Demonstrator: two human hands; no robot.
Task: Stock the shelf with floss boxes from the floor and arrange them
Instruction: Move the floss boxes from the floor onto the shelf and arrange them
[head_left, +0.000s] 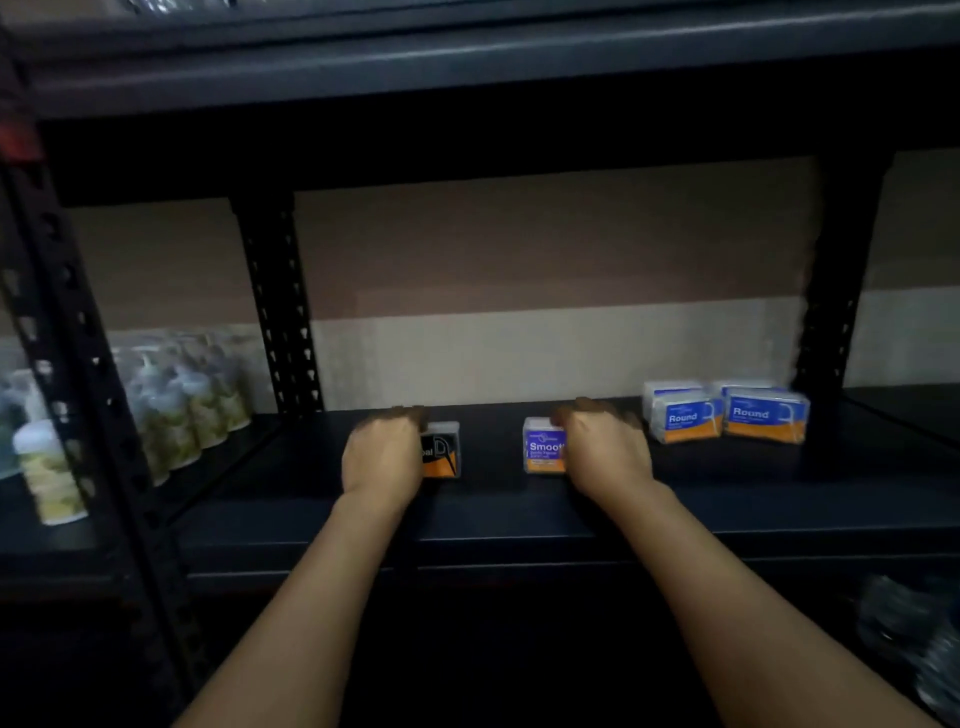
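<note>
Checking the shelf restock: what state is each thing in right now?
Black box: upright on shelf, left hand holds it.
Purple box: upright, right hand holds it.
Blue boxes: grouped at right, untouched.
Pouches: standing, next bay.

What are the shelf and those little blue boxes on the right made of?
The shelf looks like dark painted metal: matte boards on punched uprights. The two blue "Round" boxes seem clear glossy plastic over printed labels, since their edges look see-through and catch light. The blur leaves that uncertain.
</note>
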